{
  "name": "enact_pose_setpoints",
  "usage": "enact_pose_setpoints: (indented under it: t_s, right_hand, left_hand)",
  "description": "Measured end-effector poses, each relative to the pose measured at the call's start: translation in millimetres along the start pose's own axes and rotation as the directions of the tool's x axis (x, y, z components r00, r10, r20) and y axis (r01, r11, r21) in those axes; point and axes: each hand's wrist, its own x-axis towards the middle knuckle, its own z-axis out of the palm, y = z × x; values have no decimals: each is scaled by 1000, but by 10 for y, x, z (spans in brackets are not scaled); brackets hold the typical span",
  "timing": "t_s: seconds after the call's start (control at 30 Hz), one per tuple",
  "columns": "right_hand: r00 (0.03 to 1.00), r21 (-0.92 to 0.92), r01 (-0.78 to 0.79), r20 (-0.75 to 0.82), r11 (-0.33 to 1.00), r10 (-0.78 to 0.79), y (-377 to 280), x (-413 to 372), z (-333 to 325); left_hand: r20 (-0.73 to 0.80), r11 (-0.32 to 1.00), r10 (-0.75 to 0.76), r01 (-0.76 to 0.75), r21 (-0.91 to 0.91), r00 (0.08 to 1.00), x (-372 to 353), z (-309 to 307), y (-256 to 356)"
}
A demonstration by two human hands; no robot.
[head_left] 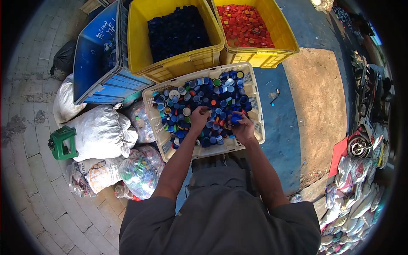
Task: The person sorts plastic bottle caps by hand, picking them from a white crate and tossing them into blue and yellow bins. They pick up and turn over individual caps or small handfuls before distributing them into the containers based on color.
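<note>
A cream plastic crate (259, 110) with slatted sides stands in front of me, filled with mixed bottle caps (197, 98), mostly blue with some white, red and green. Over the crate's middle, my left hand (199, 120) is closed with its fingertips together. Whatever it pinches is too small to make out. To its right, my right hand (244, 130) has its fingers curled round a blue bottle cap (235, 119). Both hands are just above the heap of caps.
Beyond the crate are a yellow bin (138, 38) of dark blue caps, a yellow bin (282, 44) of red caps and a tilted blue bin (91, 63). White sacks (102, 136), clear bags of caps (140, 170) and a green jerrycan (63, 142) lie left. Several bags (355, 199) are piled right.
</note>
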Motion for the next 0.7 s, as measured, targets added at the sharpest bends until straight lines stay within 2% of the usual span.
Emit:
enact_pose_setpoints:
  t_s: [0.07, 0.13, 0.23, 0.3, 0.37, 0.57, 0.67, 0.7]
  right_hand:
    - [998, 64, 21, 57, 998, -25, -49, -119, 8]
    - [999, 79, 25, 45, 997, -29, -93, -238, 39]
    - [999, 77, 30, 23, 997, -32, -92, -360, 15]
    - [1000, 70, 18, -11, 997, -17, -78, -446, 2]
    - [1000, 41, 4, -5, 999, -4, -63, -512, -51]
    - [998, 26, -32, -46, 999, 33, -34, -584, -196]
    - [999, 108, -39, -27, 993, 42, -53, -564, -240]
    - [999, 119, -40, -29, 992, 43, -69, -552, -228]
  left_hand:
    - [-40, 975, 68, -58, 215, 997, 158, 80, -43]
    - [-34, 898, 119, -93, 431, 992, 191, 151, 181]
    - [-36, 765, 303, -221, 606, 952, 335, 290, 209]
    - [-9, 723, 220, -156, 673, 975, 392, 364, 269]
    - [-22, 669, 169, -98, 736, 985, 411, 427, 333]
    - [-6, 660, 104, -64, 748, 995, 490, 532, 368]
    - [-33, 649, 199, -107, 753, 979, 487, 525, 304]
    - [-34, 702, 210, -126, 701, 977, 461, 514, 328]
